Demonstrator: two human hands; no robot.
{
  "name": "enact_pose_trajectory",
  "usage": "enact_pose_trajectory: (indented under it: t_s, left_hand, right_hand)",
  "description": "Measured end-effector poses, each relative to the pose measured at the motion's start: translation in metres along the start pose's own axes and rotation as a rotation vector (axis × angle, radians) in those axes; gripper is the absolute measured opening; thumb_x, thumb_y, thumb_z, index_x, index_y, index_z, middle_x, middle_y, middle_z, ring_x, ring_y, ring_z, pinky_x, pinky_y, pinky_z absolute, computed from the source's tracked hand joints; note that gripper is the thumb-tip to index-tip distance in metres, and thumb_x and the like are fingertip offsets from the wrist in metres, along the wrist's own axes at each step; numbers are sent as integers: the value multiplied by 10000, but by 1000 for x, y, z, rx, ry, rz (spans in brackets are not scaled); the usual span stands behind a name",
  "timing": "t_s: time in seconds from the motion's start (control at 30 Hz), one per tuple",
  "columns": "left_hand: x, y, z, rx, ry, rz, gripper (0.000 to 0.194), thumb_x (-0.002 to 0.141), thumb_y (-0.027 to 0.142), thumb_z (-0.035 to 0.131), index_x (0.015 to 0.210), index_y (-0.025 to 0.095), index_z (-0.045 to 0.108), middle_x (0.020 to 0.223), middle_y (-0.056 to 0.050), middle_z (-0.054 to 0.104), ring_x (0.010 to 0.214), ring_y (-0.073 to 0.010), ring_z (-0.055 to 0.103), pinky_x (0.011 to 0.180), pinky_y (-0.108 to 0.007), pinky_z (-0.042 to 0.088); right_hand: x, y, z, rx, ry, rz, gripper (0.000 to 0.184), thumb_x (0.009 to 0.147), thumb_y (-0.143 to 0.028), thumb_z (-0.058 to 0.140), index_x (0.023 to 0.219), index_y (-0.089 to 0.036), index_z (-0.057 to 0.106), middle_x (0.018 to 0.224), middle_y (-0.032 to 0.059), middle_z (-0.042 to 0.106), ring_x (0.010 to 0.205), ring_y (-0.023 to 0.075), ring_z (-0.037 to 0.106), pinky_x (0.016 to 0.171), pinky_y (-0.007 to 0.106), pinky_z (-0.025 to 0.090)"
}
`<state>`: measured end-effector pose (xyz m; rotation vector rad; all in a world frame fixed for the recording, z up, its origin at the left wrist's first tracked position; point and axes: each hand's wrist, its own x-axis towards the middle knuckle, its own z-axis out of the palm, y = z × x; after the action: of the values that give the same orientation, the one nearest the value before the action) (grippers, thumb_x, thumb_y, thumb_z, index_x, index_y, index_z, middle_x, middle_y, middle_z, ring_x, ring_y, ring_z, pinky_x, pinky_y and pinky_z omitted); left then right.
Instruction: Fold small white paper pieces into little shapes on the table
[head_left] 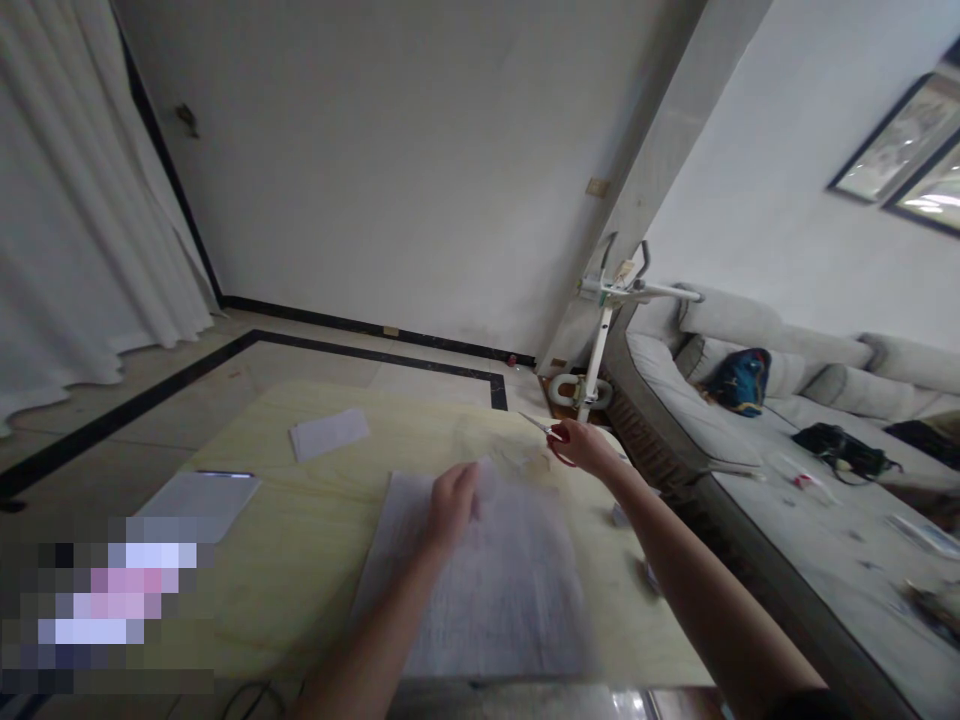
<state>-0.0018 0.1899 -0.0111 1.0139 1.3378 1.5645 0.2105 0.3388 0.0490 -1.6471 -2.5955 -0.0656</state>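
Observation:
My right hand (pixel 586 447) is closed around a pair of scissors (pixel 559 452) with red handles, above the far right part of the table. Their blades point away and to the left. My left hand (pixel 452 502) is over the large sheet of printed paper (pixel 495 610), its fingers pinched on a small white piece of paper (pixel 487 478). Motion smears that piece, so its outline is unclear. The large sheet lies flat near the table's front edge, partly hidden by my left forearm.
On the pale wooden table (pixel 300 560) lie white paper slips (pixel 330 435) and, at the left, a white sheet (pixel 199 505) with a pen (pixel 225 474) along its top. Small items sit beside my right forearm. A grey sofa (pixel 750 460) and white exercise equipment (pixel 596 350) stand to the right.

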Motion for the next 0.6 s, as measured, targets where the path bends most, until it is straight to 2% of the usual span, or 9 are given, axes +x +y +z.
enact_pose_trajectory:
  t_s: [0.1,0.23,0.3,0.4,0.53,0.6]
  left_hand:
    - [-1,1,1,-5,-9,5,410,842,463,486,531,196,486,381,53,455,351,-93,422,415,-207,326]
    - [-4,3,2,-33,-19,-14,386,840,460,493,555,200,484,405,60,450,370,-101,431,417,-211,327]
    - [-5,3,2,-44,-32,-14,369,838,450,496,564,204,474,426,61,447,386,-106,433,414,-215,321]
    - [-7,4,2,-34,-47,9,365,845,427,488,555,208,451,450,59,433,411,-111,428,419,-221,313]
    - [-10,6,2,35,-72,38,372,846,417,502,544,205,455,460,53,425,442,-117,431,446,-228,309]
    - [-12,5,1,61,-110,43,376,851,431,502,554,203,478,460,52,430,442,-119,428,451,-232,304]
  right_hand:
    - [-4,1,0,43,44,-1,244,853,-332,567,998,-163,667,891,87,713,771,183,642,637,240,383]
    - [-13,-5,0,191,156,55,234,828,-372,592,901,-158,653,785,77,689,695,184,609,607,254,388]
    - [-22,-14,0,372,215,100,257,805,-420,606,824,-164,614,684,47,652,605,168,567,550,253,377]
    - [-44,-38,2,672,187,135,303,778,-471,620,767,-177,544,587,-5,582,517,141,505,490,244,359]
    - [-76,-81,10,1229,60,102,333,765,-492,615,793,-171,532,695,20,609,618,157,576,521,250,428]
    - [-87,-99,15,1341,61,121,300,717,-437,676,778,-178,537,676,2,593,598,145,559,517,247,433]
